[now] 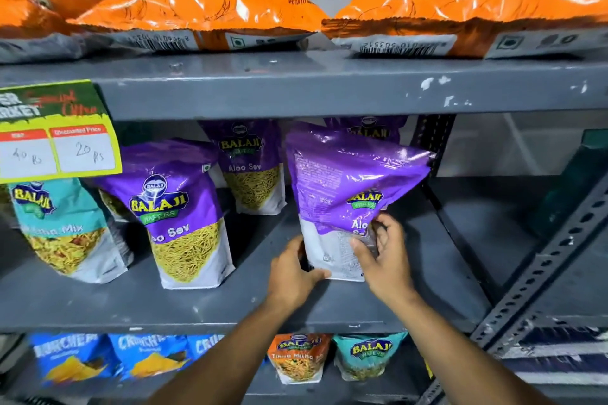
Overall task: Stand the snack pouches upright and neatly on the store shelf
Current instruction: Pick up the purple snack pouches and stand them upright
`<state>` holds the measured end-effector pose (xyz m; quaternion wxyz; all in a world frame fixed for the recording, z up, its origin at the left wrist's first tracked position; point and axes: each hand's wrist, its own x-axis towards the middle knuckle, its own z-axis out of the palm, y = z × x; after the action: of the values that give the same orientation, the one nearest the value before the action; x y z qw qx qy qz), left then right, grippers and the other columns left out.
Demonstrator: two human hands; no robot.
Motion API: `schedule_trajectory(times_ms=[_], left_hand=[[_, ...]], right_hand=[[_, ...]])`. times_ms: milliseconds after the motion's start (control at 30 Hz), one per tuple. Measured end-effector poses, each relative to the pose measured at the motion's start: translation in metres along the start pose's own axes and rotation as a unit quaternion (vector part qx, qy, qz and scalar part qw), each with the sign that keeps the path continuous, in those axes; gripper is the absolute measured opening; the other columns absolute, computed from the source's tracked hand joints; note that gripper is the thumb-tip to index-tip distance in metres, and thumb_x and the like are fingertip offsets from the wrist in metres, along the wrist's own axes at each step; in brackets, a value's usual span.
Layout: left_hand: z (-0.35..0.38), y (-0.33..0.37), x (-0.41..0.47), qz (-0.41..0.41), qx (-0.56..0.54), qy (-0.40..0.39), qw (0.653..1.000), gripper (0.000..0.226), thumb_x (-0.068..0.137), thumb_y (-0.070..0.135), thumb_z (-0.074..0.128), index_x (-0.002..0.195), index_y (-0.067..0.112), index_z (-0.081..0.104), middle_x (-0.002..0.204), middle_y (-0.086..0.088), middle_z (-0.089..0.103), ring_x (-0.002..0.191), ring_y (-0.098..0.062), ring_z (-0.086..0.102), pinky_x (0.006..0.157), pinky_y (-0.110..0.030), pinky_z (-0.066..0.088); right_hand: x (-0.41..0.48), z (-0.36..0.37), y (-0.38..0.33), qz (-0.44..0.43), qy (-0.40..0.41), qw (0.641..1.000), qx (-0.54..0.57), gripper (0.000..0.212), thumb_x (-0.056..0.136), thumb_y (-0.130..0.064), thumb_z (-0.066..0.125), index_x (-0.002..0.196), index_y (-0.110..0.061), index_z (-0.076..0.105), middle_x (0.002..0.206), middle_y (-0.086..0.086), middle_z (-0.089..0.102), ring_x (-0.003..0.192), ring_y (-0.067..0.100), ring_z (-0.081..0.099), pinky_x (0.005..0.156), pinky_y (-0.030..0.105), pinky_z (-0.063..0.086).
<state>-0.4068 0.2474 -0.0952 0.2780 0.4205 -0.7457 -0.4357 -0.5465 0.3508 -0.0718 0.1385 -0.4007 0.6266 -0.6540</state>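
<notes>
- The purple pouch (pixel 348 194) stands on the middle shelf (pixel 230 302), right of centre, with both hands clamped on its lower part: the left hand (pixel 291 268) wraps the bottom left corner, and the right hand (pixel 385 256) pinches the lower front fold.
- It looks light and soft. The glossy film creases and the top sags to the right, so it will likely buckle if held high. Taking it low at the stiffer gusseted base, as now, seems soundest, and the slick film may slide under a loose grip.
- Its contents are probably brittle, so squeezing the belly risks crushing them.
- The held pouch reads "BALAJI WAFERS" and part of "Aloo"; its back panel of small print faces out, too fine to read.
- The neighbouring purple pouch (pixel 179 210) reads "BALAJI WAFERS", "Aloo Sev"; a teal pouch (pixel 62 227) shows "Mix".
- The yellow price tag (pixel 57 131) reads "Discounted Price" and a handwritten "20 Rs".
- The orange bags (pixel 204 15) lie flat on the shelf above, one reading "POTATO".
</notes>
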Motion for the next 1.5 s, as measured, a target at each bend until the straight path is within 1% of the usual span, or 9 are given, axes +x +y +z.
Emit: schedule_trajectory(times_ms=[233,400,600,700,800,900,1033,1167,1500], left_hand=[[-0.027,0.02,0.019,0.046,-0.223,-0.059,0.972,0.083,0.053,0.022,0.088,0.126,0.016,0.049,0.129,-0.005,0.062,0.122,-0.019,0.058,0.104,-0.04,0.047],[-0.054,0.083,0.035,0.088,-0.29,-0.04,0.952,0.044,0.066,0.01,0.077,0.106,-0.002,0.062,0.092,0.0,0.075,0.082,-0.01,0.069,0.077,-0.025,0.057],[-0.051,0.103,-0.003,0.111,-0.036,0.081,0.99,0.042,0.068,0.053,0.072,0.094,0.02,0.067,0.081,0.006,0.076,0.074,-0.011,0.071,0.069,-0.026,0.056],[-0.048,0.111,-0.023,0.16,0.055,0.071,0.983,0.029,0.07,0.048,0.07,0.077,0.022,0.06,0.067,0.007,0.069,0.062,-0.005,0.064,0.064,-0.02,0.052],[-0.046,0.104,-0.03,0.182,0.006,-0.026,0.983,0.015,0.069,0.032,0.068,0.083,0.029,0.064,0.078,0.002,0.075,0.078,-0.012,0.073,0.075,-0.033,0.059],[-0.056,0.083,-0.024,0.164,-0.106,-0.05,0.98,0.022,0.069,0.011,0.062,0.068,0.034,0.064,0.066,0.009,0.069,0.071,-0.022,0.071,0.071,-0.037,0.057],[-0.074,0.035,-0.004,0.109,-0.206,0.042,0.972,0.02,0.065,0.009,0.068,0.07,0.023,0.054,0.067,0.003,0.059,0.062,-0.002,0.054,0.066,-0.019,0.046],[-0.073,0.004,0.012,0.033,-0.227,-0.04,0.973,0.064,0.053,0.022,0.083,0.108,0.016,0.052,0.112,-0.011,0.064,0.104,-0.023,0.061,0.094,-0.035,0.05],[-0.052,-0.002,0.022,0.042,-0.307,-0.195,0.931,0.041,0.082,-0.001,0.062,0.122,0.006,0.057,0.112,-0.001,0.073,0.107,-0.018,0.065,0.09,-0.027,0.053]], right_hand=[[-0.027,-0.001,0.002,-0.028,0.108,0.989,-0.096,0.049,0.075,-0.016,0.065,0.115,-0.034,0.045,0.121,0.012,0.052,0.113,0.021,0.055,0.1,0.025,0.042],[-0.081,0.034,-0.001,-0.035,0.003,0.98,-0.195,0.056,0.075,-0.032,0.059,0.127,-0.014,0.048,0.127,0.005,0.046,0.12,0.018,0.046,0.104,0.004,0.024],[-0.065,0.065,-0.008,0.041,-0.053,0.96,-0.272,0.114,0.064,-0.054,0.067,0.15,-0.004,0.011,0.157,0.016,0.019,0.146,0.03,0.017,0.119,0.038,0.023],[-0.043,0.068,-0.007,0.074,-0.019,0.971,-0.228,0.101,0.056,-0.053,0.06,0.143,-0.014,0.029,0.139,0.009,0.042,0.131,0.024,0.035,0.105,0.023,0.031],[-0.021,0.062,0.006,0.075,-0.026,0.96,-0.27,0.061,0.057,-0.05,0.049,0.11,-0.022,0.058,0.106,0.006,0.061,0.101,0.029,0.053,0.087,0.029,0.04],[-0.009,0.047,0.009,0.118,-0.013,0.983,-0.143,0.054,0.046,-0.036,0.083,0.088,-0.024,0.05,0.081,-0.001,0.066,0.074,0.014,0.065,0.06,0.034,0.051],[0.017,0.017,0.022,0.155,-0.166,0.973,-0.045,0.076,0.046,-0.036,0.094,0.104,-0.031,0.045,0.109,-0.006,0.065,0.104,0.012,0.063,0.089,0.033,0.051],[0.032,0.001,0.027,0.18,-0.268,0.947,-0.007,0.075,0.053,-0.032,0.091,0.114,-0.028,0.049,0.117,-0.005,0.068,0.117,0.017,0.061,0.095,0.026,0.05],[0.007,-0.006,0.033,0.154,-0.182,0.964,-0.118,0.074,0.045,-0.06,0.086,0.105,-0.045,0.047,0.113,-0.016,0.069,0.106,0.006,0.065,0.095,0.046,0.052]])
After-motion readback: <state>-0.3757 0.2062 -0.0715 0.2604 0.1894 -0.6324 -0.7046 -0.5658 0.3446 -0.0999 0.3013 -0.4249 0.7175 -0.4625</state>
